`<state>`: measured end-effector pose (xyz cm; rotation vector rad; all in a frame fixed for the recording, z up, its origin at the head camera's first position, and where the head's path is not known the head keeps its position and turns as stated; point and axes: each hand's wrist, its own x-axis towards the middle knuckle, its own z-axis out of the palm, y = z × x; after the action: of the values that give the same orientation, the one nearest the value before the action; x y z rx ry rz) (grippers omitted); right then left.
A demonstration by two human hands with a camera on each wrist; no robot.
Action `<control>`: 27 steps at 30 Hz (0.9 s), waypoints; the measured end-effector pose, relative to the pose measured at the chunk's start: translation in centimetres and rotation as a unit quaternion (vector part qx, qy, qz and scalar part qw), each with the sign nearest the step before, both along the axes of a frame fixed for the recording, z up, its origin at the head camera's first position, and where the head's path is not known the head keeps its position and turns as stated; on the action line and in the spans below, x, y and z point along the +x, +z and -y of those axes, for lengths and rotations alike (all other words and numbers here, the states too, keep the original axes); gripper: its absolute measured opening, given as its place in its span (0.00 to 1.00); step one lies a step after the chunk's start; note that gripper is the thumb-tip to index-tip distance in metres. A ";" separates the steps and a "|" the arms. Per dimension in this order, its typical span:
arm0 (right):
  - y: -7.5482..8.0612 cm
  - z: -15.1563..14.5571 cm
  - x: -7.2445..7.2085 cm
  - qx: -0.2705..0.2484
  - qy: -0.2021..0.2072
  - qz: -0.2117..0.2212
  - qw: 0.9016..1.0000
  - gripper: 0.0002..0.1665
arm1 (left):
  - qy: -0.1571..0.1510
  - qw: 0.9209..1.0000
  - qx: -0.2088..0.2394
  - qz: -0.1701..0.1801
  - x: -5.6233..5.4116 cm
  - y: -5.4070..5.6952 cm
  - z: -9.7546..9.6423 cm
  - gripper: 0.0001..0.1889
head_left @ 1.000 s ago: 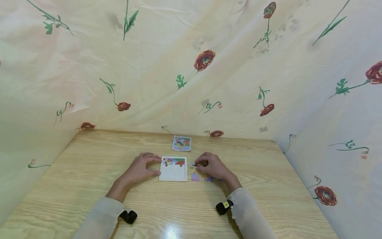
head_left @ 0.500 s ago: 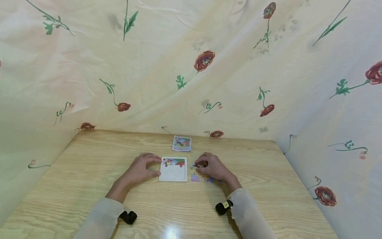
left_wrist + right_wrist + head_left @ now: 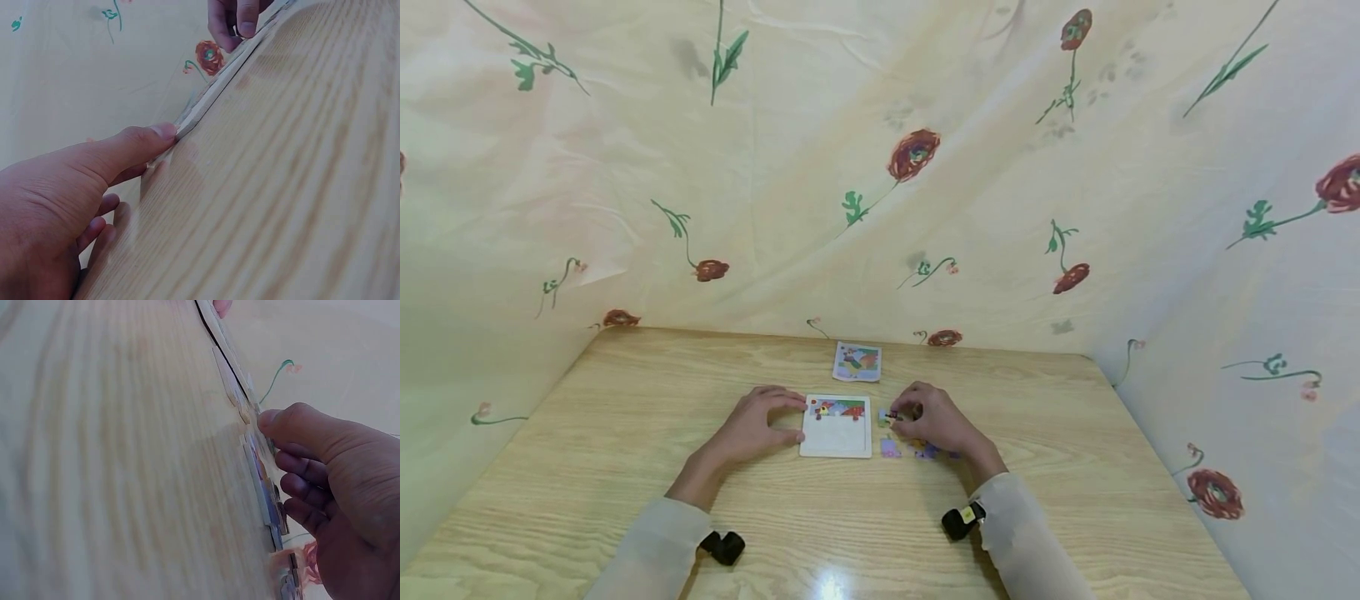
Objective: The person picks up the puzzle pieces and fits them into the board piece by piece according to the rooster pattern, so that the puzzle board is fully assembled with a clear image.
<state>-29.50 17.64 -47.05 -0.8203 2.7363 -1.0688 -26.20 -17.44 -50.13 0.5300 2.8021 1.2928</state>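
A white square puzzle tray (image 3: 837,439) lies on the table, with a strip of colourful joined pieces (image 3: 837,407) along its far side. My left hand (image 3: 748,429) rests at the tray's left edge, thumb near the front corner and index finger farther back. Just right of the tray, my right hand (image 3: 936,419) pinches a small puzzle piece (image 3: 883,417) with dark red and green on it. My fingers hide part of it. In the right wrist view, the thumb (image 3: 294,422) meets the fingers low over loose pieces (image 3: 262,478).
A lilac puzzle piece (image 3: 891,448) and several other loose pieces (image 3: 922,451) lie in front of my right hand, partly covered by it. Behind the tray is a picture card (image 3: 857,362) of a bird-like figure. A flowered cloth (image 3: 790,208) hangs along the table's back and sides.
The small piece under my right fingertips has turned slightly, showing more of its printed face. My left hand and the tray stay in place.
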 end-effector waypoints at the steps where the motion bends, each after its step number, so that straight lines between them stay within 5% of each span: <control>1: 0.0 0.0 0.0 -0.001 -0.001 -0.001 1.000 0.08 | 0.000 1.000 0.001 0.001 0.0 0.0 0.0 0.24; 12: 1.0 1.7 0.2 0.006 -0.019 0.007 1.000 0.08 | 0.001 1.000 -0.004 -0.003 0.1 0.1 0.1 0.24; 20: 1.3 4.1 -0.2 0.005 0.009 -0.017 1.000 0.09 | -0.007 1.000 0.001 -0.007 0.0 -0.1 0.0 0.24; 27: 1.4 6.3 0.1 -0.017 0.028 0.012 0.999 0.08 | -0.002 1.000 -0.003 -0.003 0.1 0.1 0.0 0.24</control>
<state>-29.41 11.36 -45.60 -0.8781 2.6661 -1.1104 -26.08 -17.48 -49.99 0.5408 2.8069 1.2832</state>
